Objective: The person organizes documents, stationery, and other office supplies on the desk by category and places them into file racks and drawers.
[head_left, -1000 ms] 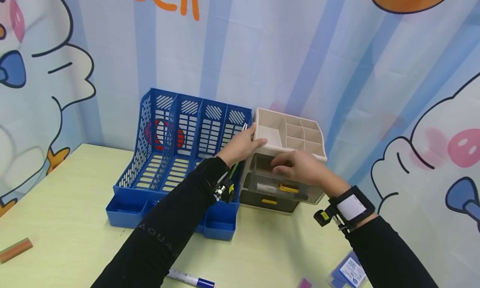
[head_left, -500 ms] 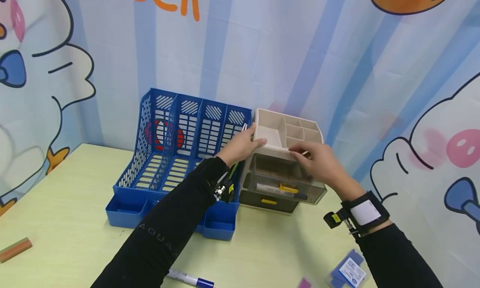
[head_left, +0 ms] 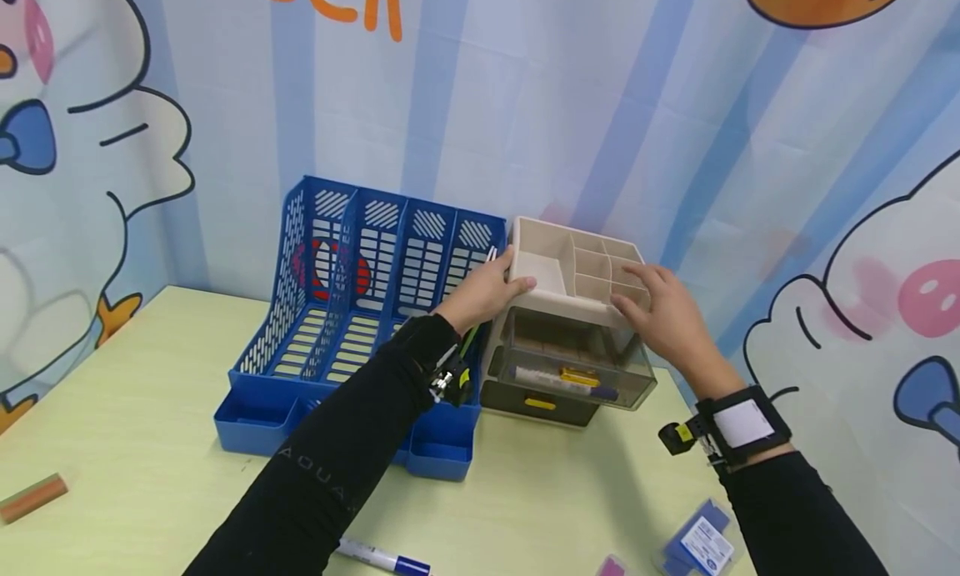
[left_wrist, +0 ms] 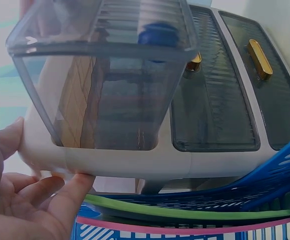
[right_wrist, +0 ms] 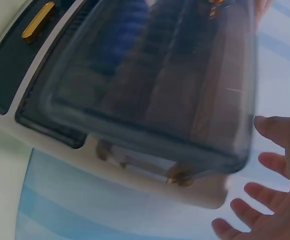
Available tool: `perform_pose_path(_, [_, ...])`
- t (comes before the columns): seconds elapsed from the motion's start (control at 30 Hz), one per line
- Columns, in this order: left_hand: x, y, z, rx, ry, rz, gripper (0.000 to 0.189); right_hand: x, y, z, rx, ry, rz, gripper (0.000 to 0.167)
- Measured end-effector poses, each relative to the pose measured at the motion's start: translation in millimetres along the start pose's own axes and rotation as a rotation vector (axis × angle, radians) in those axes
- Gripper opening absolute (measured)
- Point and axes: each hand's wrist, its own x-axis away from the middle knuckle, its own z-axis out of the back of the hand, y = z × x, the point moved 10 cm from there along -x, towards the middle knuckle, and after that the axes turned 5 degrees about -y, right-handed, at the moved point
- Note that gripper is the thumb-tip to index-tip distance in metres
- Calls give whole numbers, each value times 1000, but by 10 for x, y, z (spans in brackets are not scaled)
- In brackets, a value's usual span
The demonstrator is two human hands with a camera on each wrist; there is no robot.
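A beige desk organizer (head_left: 558, 298) with compartments on top stands at the back, its clear upper drawer (head_left: 637, 390) pulled out. Inside that drawer lies a white marker (head_left: 543, 379) with a dark cap, seen through the front beside the yellow handle (head_left: 579, 376). My left hand (head_left: 483, 294) grips the organizer's upper left corner, thumb on the front rim and fingers along the side. By the right top edge is my right hand (head_left: 663, 313), fingers spread and holding nothing; the right wrist view shows its fingers (right_wrist: 264, 195) beside the drawer's corner.
A blue file rack (head_left: 442, 458) stands left of the organizer, with green (left_wrist: 194, 214) and pink edges of flat things in it. On the table lie a blue-capped marker (head_left: 375, 555), a blue box (head_left: 705, 543) with a white label, a pink item (head_left: 612, 566) and an orange-brown stick (head_left: 33, 498).
My right hand has risen from over the open drawer and moved right to the organizer's top right edge, uncovering the marker inside. My left hand has kept its place.
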Motion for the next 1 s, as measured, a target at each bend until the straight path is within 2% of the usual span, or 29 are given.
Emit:
perform_pose_path(0.13, [-1, 10, -1, -1, 1, 2, 76, 0, 137, -77, 2, -65, -85, 75])
perform_pose_path(0.23, [-4, 12, 0, -1, 2, 7, 76, 2, 222, -108, -22, -76, -125, 84])
perform_pose_path(0.37, [-1, 9, 1, -2, 4, 8, 76, -3, 301, -160, -105, -88, -142, 85])
perform_pose_path(0.6, [4, -4, -20, 13, 0, 3, 76, 51, 475, -339, -244, -166, -245, 89])
perform_pose_path(0.83, [1, -21, -22, 7, 0, 0, 76, 105, 527, -366, -321, -131, -253, 83])
perform_pose_path(1.0, [11, -23, -12, -1, -10, -19, 76, 125, 561, -393, -414, -86, -298, 82])
